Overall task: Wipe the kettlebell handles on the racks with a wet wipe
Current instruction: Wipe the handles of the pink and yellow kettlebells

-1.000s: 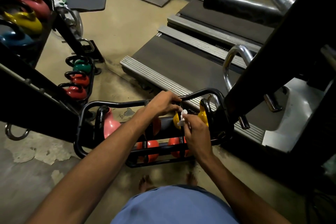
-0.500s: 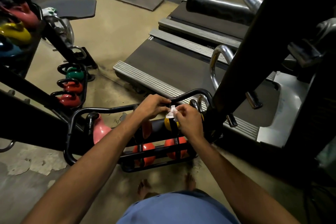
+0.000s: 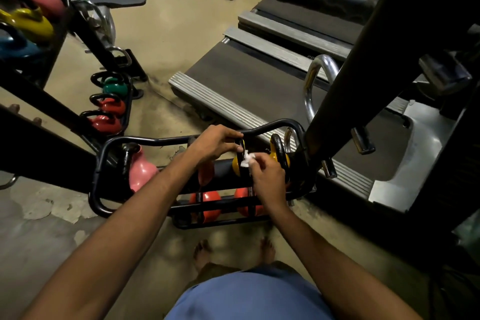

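Observation:
A low black tubular rack (image 3: 104, 153) stands on the floor in front of me. It holds a pink kettlebell (image 3: 141, 171), two yellow kettlebells (image 3: 237, 166) and orange ones (image 3: 209, 205) on the lower tier. My right hand (image 3: 267, 176) pinches a crumpled white wet wipe (image 3: 246, 159) against the black handle of the left yellow kettlebell. My left hand (image 3: 215, 143) grips the top of that same handle, just under the rack's upper bar.
A second rack at the left carries green (image 3: 115, 87) and red kettlebells (image 3: 107, 122), with larger pink, yellow and blue ones above. A treadmill deck (image 3: 249, 86) lies behind the rack. A thick black post (image 3: 358, 65) rises at the right.
The wipe and my right hand have shifted slightly up along the yellow kettlebell's handle. My left hand stays on the handle top. The view has moved a little.

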Demonstrator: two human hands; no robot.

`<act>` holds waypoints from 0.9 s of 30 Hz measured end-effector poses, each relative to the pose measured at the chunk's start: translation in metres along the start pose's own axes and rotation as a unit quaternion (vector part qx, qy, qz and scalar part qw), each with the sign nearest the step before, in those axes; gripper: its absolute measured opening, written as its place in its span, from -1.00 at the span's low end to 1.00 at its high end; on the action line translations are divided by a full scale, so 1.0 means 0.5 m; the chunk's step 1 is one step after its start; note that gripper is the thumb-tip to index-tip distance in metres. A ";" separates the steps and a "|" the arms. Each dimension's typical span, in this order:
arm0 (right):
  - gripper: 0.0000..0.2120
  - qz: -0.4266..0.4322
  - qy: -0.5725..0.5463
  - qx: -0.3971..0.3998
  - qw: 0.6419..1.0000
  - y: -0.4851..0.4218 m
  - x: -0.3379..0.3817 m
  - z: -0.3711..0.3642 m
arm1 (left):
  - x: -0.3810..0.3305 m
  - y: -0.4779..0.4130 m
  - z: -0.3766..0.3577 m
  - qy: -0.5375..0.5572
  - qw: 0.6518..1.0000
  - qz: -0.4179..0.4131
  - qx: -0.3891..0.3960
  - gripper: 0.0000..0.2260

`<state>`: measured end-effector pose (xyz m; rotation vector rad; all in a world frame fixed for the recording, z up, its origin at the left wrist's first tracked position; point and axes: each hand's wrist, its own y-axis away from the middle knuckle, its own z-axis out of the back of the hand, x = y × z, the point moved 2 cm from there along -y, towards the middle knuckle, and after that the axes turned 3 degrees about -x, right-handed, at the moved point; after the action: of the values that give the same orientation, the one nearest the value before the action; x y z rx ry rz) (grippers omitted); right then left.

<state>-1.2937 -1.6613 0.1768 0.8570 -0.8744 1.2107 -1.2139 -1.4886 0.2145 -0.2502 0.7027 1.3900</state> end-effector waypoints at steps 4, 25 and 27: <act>-0.89 -0.125 -0.088 0.031 0.988 -0.055 -0.014 -0.025 | 0.002 -0.001 -0.004 0.003 1.000 0.014 0.002 -0.57; -0.71 0.536 0.495 0.130 0.672 -0.020 -0.003 -0.035 | 0.002 -0.020 -0.005 -0.038 0.998 -0.056 0.014 -0.72; -0.74 0.560 0.517 0.138 0.633 -0.008 0.012 -0.027 | 0.005 -0.023 -0.007 -0.034 0.998 -0.058 0.015 -0.73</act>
<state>-1.2876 -1.6473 0.1761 -0.4401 -0.1215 2.5738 -1.2037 -1.4910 0.2076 -0.2148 0.6425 1.2702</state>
